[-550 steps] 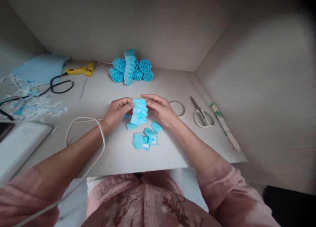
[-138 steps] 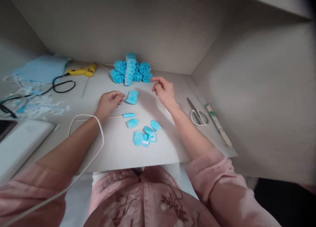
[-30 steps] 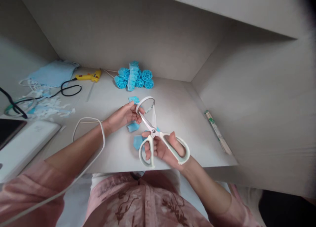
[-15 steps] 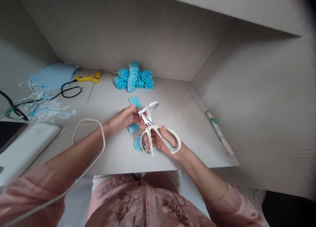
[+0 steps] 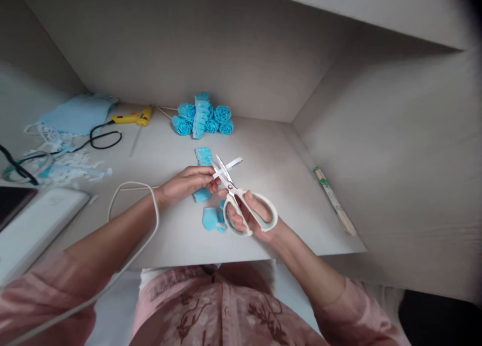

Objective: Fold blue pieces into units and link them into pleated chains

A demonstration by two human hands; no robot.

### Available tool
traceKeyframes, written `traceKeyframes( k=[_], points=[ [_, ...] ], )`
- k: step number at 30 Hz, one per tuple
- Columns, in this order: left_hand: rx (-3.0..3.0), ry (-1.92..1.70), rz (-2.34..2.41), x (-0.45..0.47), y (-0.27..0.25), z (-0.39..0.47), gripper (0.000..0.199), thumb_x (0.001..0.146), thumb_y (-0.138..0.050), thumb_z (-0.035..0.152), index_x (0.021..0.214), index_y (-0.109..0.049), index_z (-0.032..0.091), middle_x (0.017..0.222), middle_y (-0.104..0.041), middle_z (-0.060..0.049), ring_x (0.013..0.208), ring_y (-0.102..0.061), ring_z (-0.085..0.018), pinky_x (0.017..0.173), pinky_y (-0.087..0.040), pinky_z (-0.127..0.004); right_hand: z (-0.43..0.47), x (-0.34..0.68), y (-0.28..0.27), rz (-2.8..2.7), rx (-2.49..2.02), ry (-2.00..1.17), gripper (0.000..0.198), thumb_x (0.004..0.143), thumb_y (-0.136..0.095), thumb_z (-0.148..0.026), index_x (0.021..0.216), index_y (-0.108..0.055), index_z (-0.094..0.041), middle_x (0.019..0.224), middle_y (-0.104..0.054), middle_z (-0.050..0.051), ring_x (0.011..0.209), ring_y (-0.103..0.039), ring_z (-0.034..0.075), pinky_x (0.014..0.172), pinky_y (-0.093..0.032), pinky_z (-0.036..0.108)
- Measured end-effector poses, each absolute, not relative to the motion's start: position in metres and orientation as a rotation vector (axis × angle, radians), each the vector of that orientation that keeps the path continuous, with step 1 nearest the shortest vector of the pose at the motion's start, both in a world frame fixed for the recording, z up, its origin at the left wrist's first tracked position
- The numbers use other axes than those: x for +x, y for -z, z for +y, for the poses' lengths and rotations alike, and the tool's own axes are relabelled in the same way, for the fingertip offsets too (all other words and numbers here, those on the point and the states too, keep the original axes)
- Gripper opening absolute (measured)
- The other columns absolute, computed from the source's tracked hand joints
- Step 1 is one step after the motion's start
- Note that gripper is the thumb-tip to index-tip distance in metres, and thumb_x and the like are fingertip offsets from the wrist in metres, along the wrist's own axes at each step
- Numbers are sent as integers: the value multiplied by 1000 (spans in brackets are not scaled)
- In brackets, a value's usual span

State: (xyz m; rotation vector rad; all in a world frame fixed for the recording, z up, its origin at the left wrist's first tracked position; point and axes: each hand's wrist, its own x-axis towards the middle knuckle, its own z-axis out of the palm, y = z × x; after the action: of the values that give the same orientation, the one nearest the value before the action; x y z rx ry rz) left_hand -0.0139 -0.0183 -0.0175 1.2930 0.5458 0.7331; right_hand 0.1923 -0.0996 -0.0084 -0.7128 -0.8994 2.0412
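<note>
My right hand [image 5: 261, 216] grips the white-handled scissors [image 5: 268, 205], with thumb and fingers through the loops. Their blades are slightly apart and cross a narrow white strip [image 5: 236, 162] with small printing near its far end. The near end of that strip is pinched by my left hand [image 5: 192, 183], fingers closed. Under and around the hands lie cut blue pieces: a pleated piece [image 5: 203, 156] just beyond, a curled piece [image 5: 202, 195] below my left fingers, and a flat piece [image 5: 211, 219] nearer me, partly behind the scissors.
Blue fabric roses [image 5: 222, 114] on sticks lie at the back. Left of them are a yellow glue gun [image 5: 141, 117], blue face masks [image 5: 77, 116] and white scraps [image 5: 83, 167]. A white cable [image 5: 157, 210] crosses my left forearm. A stick bundle [image 5: 335, 201] lies right.
The scissor blades have closed from wide apart to nearly together across the strip. The strip, curved before, now looks straighter. My right fingers have drawn the lower handle towards the upper one.
</note>
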Motion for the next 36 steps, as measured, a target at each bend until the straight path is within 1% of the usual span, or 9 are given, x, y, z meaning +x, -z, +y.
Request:
traceKeyframes(
  k=[4, 9, 16, 21, 26, 29, 32, 34, 36],
  points=[
    [1502, -781, 686, -14, 15, -18, 32, 86, -59, 42, 73, -64, 13, 71, -58, -2, 68, -53, -13, 67, -41, -25, -101, 192, 6, -855, -738, -2077, 53, 68, -76, -61, 97, -71, -16, 66, -55, -2, 47, -41, 5, 38, -29, 17],
    [1648, -825, 844, -13, 12, -18, 35, 80, -60, 44, 62, -57, 15, 59, -49, 2, 56, -43, -10, 55, -35, -22, -103, 194, 9, -922, -699, -2086, 51, 72, -75, -56, 102, -69, -15, 62, -53, -3, 44, -38, 3, 35, -25, 17],
    [1756, -877, 968, -5, 5, -19, 30, 78, -58, 42, 66, -64, 15, 56, -49, 2, 54, -42, -9, 51, -33, -21, -108, 202, 3, -989, -772, -2005, 48, 73, -76, -52, 103, -70, -15, 66, -53, -2, 45, -39, 3, 35, -22, 17],
    [1825, -856, 989, 3, -6, -23, 29, 76, -60, 41, 71, -71, 15, 69, -65, -2, 64, -55, -14, 62, -43, -23, -116, 206, 5, -1176, -972, -1792, 46, 73, -77, -46, 108, -70, -16, 59, -51, -5, 41, -36, 2, 39, -25, 20],
    [2018, -831, 1055, 21, -1, -13, 32, 82, -60, 44, 78, -74, 15, 72, -68, -4, 66, -59, -16, 62, -45, -25, -124, 211, 1, -1285, -1107, -1571, 52, 63, -83, -41, 107, -71, -16, 56, -47, -7, 45, -35, 4, 42, -27, 20],
    [2256, -830, 928, 33, 4, 0, 34, 88, -52, 43, 91, -75, 18, 95, -71, -8, 90, -64, -20, 83, -48, -31, -121, 225, -7, -1257, -1141, -1509, 53, 71, -75, -47, 113, -68, -16, 60, -50, -5, 45, -40, 5, 42, -30, 21],
    [2326, -903, 979, 37, 0, 4, 39, 91, -47, 43, 110, -72, 19, 117, -66, -10, 111, -58, -23, 98, -43, -36, -117, 240, -9, -1222, -1172, -1473, 54, 72, -73, -48, 114, -67, -16, 64, -51, -4, 45, -43, 5, 42, -32, 21],
    [2144, -983, 1103, 37, -7, -4, 42, 91, -47, 45, 110, -71, 16, 111, -67, -11, 100, -60, -22, 88, -47, -33, -116, 247, -8, -1211, -1195, -1458, 53, 72, -73, -48, 115, -66, -16, 66, -52, -4, 46, -43, 5, 43, -32, 21],
    [1877, -909, 1118, 38, -16, -18, 43, 88, -48, 49, 98, -72, 14, 93, -68, -9, 77, -59, -17, 66, -46, -28, -117, 250, -5, -1222, -1221, -1445, 50, 73, -72, -47, 114, -66, -17, 68, -52, -4, 47, -43, 5, 44, -33, 21]
  ],
)
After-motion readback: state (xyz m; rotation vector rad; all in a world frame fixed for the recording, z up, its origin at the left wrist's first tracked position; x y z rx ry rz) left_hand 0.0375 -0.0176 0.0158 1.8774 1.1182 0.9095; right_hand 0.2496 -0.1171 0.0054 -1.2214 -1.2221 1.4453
